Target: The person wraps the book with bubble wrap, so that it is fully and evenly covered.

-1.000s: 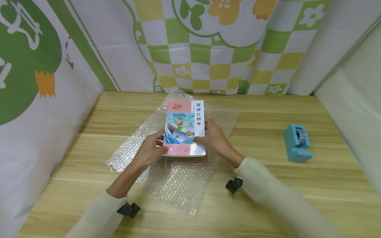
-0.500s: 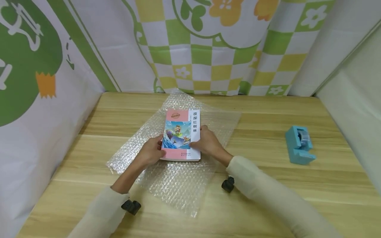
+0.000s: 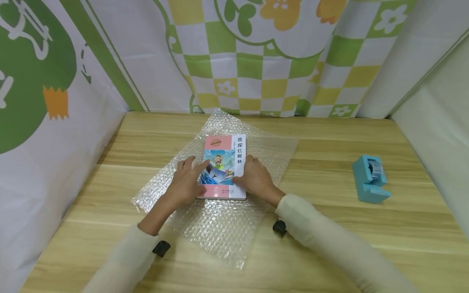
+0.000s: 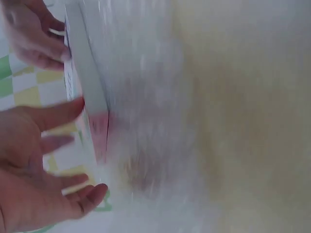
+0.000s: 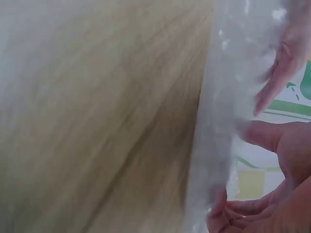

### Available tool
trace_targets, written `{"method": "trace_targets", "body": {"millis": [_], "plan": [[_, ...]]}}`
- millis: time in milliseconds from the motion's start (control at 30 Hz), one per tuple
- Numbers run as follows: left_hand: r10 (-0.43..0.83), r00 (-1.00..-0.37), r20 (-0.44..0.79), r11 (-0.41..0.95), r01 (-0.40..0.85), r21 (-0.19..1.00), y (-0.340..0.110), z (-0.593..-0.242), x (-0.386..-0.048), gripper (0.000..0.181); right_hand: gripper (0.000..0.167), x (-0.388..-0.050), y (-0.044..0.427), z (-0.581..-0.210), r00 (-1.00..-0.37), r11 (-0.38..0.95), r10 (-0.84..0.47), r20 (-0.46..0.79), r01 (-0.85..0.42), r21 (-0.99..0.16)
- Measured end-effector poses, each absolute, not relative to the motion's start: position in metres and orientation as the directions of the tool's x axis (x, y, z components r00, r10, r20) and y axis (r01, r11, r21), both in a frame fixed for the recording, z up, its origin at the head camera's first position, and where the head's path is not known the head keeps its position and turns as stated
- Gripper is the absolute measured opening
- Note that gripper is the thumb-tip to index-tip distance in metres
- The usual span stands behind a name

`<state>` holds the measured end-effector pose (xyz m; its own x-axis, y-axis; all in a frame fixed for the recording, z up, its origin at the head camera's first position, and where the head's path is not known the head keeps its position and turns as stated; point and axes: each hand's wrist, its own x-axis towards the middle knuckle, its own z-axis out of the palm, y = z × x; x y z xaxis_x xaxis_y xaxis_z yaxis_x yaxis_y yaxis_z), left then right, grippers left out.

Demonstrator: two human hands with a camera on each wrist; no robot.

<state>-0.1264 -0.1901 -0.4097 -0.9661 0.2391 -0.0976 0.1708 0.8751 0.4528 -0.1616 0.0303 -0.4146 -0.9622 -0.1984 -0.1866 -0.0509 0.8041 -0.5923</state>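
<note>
A paperback book point(image 3: 220, 191) with a pink and white cover and a sea picture lies face up on a sheet of bubble wrap point(image 3: 220, 228). At its lower left corner is my left hand point(image 3: 182, 185), fingers spread and lifted off the side. In the left wrist view the left thumb point(image 4: 58, 114) meets the book's edge while the other fingers stand apart from it. My right hand point(image 3: 257, 176) holds the right side, thumb on the cover and fingers bent along the edge. The right fingertips are partly hidden.
A blue tape dispenser point(image 3: 370, 179) with a clear roll stands at the right of the wooden table point(image 3: 322, 244). A checkered curtain point(image 3: 249, 81) hangs along the back edge. Each sleeve carries a small black wrist camera point(image 3: 161, 248).
The book has come down toward me and now lies flat on the bubble wrap. My left fingers have let go of its side and spread; the right hand has moved slightly with it.
</note>
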Motion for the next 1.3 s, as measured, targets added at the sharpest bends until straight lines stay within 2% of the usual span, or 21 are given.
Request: {"method": "trace_targets", "body": {"millis": [200,367,467,567,667,767,867,933,1000,1167,1233,1300], "plan": [[0.417,-0.88,-0.229,0.88,0.328,0.342,-0.203,-0.407,-0.149,0.087,0.084,-0.15,0.036,-0.415,-0.946,0.837,-0.309,-0.097,-0.222,-0.5],[0.474,-0.826,-0.306,0.861,0.362,0.358,-0.211,-0.409,-0.157,0.088,0.074,-0.13,0.046,-0.413,-0.873,0.762,-0.484,0.068,-0.458,-0.457],[0.485,-0.812,-0.326,0.853,0.358,0.379,-0.213,-0.409,-0.159,0.089,0.068,-0.115,0.056,-0.41,-0.767,0.65,-0.614,0.187,-0.626,-0.43],[0.493,-0.804,-0.331,0.847,0.358,0.392,-0.214,-0.409,-0.16,0.089,0.072,-0.101,0.069,-0.411,-0.599,0.492,-0.752,0.276,-0.788,-0.369],[0.501,-0.801,-0.327,0.84,0.359,0.407,-0.215,-0.41,-0.161,0.088,0.08,-0.088,0.081,-0.413,-0.433,0.335,-0.851,0.298,-0.883,-0.329],[0.506,-0.801,-0.321,0.831,0.353,0.429,-0.216,-0.411,-0.163,0.088,0.086,-0.076,0.089,-0.415,-0.308,0.234,-0.915,0.259,-0.931,-0.282],[0.508,-0.8,-0.318,0.824,0.345,0.449,-0.216,-0.412,-0.163,0.088,0.087,-0.067,0.092,-0.417,-0.217,0.172,-0.953,0.21,-0.962,-0.213],[0.506,-0.801,-0.319,0.822,0.337,0.459,-0.217,-0.412,-0.163,0.088,0.083,-0.063,0.09,-0.419,-0.173,0.144,-0.966,0.192,-0.977,-0.159],[0.501,-0.803,-0.322,0.823,0.328,0.464,-0.217,-0.412,-0.163,0.088,0.07,-0.06,0.087,-0.421,-0.141,0.123,-0.97,0.199,-0.987,-0.1],[0.498,-0.803,-0.326,0.826,0.325,0.461,-0.217,-0.41,-0.165,0.089,0.018,-0.059,0.078,-0.423,-0.047,0.083,-0.943,0.33,-0.992,0.094],[0.503,-0.8,-0.327,0.825,0.331,0.457,-0.217,-0.411,-0.165,0.089,0.021,-0.061,0.074,-0.42,-0.028,0.089,-0.912,0.408,-0.987,0.132],[0.507,-0.797,-0.327,0.823,0.337,0.457,-0.217,-0.412,-0.165,0.089,0.028,-0.063,0.071,-0.416,-0.04,0.113,-0.874,0.485,-0.986,0.122]]}}
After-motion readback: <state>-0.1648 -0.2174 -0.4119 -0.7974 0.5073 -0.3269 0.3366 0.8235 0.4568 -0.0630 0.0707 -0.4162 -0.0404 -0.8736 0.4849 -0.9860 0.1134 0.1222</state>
